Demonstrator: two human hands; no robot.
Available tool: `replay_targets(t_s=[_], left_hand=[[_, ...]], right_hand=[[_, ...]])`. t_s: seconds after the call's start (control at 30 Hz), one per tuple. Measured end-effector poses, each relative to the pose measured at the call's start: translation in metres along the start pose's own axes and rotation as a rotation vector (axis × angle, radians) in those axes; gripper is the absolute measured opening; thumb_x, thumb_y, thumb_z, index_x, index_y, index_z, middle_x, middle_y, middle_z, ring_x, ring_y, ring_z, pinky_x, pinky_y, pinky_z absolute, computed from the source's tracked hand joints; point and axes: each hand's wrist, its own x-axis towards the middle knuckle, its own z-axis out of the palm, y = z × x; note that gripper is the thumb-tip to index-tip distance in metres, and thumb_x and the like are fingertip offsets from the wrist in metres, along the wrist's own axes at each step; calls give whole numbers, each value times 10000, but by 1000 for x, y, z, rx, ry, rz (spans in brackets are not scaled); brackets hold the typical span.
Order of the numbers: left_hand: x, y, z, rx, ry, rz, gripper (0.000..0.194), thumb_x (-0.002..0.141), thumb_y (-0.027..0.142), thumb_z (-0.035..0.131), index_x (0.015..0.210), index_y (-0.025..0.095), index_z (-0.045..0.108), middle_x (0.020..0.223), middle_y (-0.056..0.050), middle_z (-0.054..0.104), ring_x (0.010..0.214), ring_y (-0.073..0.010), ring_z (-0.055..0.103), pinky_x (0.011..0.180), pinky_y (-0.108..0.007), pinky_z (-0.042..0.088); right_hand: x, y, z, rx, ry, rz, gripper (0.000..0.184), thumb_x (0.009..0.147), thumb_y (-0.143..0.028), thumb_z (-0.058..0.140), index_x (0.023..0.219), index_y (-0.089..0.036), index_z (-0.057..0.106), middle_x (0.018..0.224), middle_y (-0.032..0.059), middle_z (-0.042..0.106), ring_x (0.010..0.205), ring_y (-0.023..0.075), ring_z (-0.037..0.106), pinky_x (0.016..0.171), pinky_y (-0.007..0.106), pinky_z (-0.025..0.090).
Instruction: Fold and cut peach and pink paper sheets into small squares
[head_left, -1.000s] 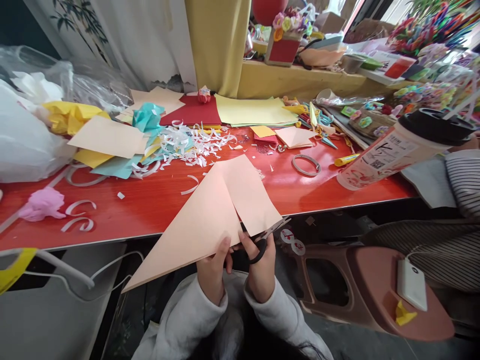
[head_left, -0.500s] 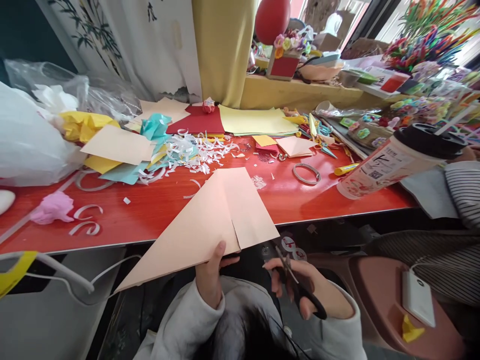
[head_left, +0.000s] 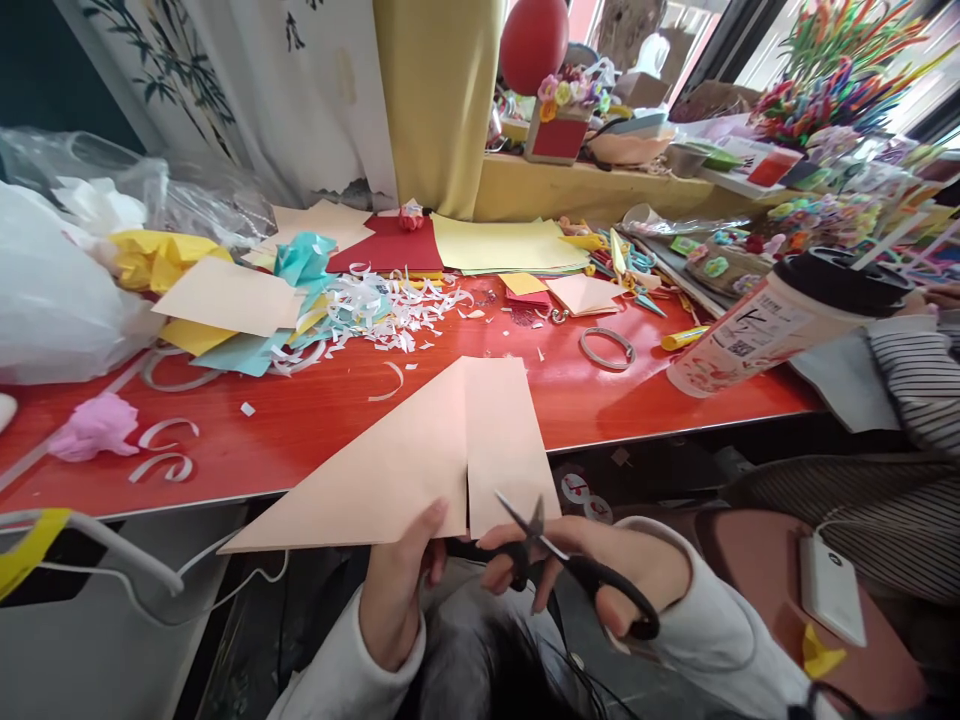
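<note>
My left hand [head_left: 409, 560] pinches the lower edge of a folded sheet of pale peach paper [head_left: 405, 470], thumb on top and fingers underneath. The paper has a long triangular side to the left and a rectangular flap on the right, with a dark slit running up between them from the bottom edge. In my right hand [head_left: 585, 560] is a pair of scissors [head_left: 544, 543] with black handles. Their blades are parted and point up and left, over the lower right part of the paper. My right fingers curl through the handles.
On the red table [head_left: 315, 430] lie white paper shreds [head_left: 382, 310], a grey ring [head_left: 607, 348], a pink crumpled piece [head_left: 96, 428] and yellow paper sheets [head_left: 510, 243]. A lidded cup [head_left: 772, 325] leans at the right. A white power bank [head_left: 832, 590] rests on the stool [head_left: 750, 560].
My right hand has moved left and up with the scissors, reaching the paper's lower right part. The paper has turned slightly and its bottom edge now lies more level. The blades have opened wider.
</note>
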Motion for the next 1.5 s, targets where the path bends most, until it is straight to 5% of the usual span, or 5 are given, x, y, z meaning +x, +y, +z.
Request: replay_targets(t_s=[0.2, 0.5, 1.0, 1.3, 1.5], left_hand=[[-13, 12, -7, 57, -86, -89, 322, 752, 372, 595, 544, 138, 522, 404, 10, 513, 344, -47, 363, 349, -174, 241], [-28, -14, 1, 148, -83, -72, 510, 775, 490, 524, 382, 165, 501, 343, -4, 460, 321, -66, 347, 350, -225, 226], [-25, -48, 4, 269, -19, 34, 566, 787, 515, 518, 336, 216, 349, 317, 18, 302, 326, -88, 289, 374, -292, 208], [-36, -44, 6, 419, 40, 155, 554, 780, 528, 516, 347, 239, 327, 341, 26, 314, 343, -103, 318, 406, -298, 298], [-33, -50, 5, 281, 67, 139, 501, 742, 546, 567, 402, 237, 366, 337, 42, 285, 323, -88, 253, 357, -300, 163]], right_hand=[[20, 22, 12, 89, 99, 193, 889, 655, -691, 558, 1274, -84, 363, 1118, 176, 491, 1020, 211, 508, 721, 278, 496], [42, 21, 16, -14, 166, -10, 731, 714, -665, 516, 1167, -92, 503, 921, 91, 565, 743, 133, 537, 668, 298, 517], [54, 35, 13, 139, 636, -27, 534, 689, -530, 653, 1037, -126, 625, 824, 37, 607, 680, 129, 572, 605, 254, 499], [54, 32, 15, 42, 663, -7, 511, 710, -508, 640, 1023, -104, 642, 792, 36, 601, 626, 115, 530, 506, 216, 456], [56, 39, 20, -11, 770, -40, 397, 687, -437, 690, 892, -97, 671, 562, -35, 505, 448, 55, 413, 400, 182, 345]])
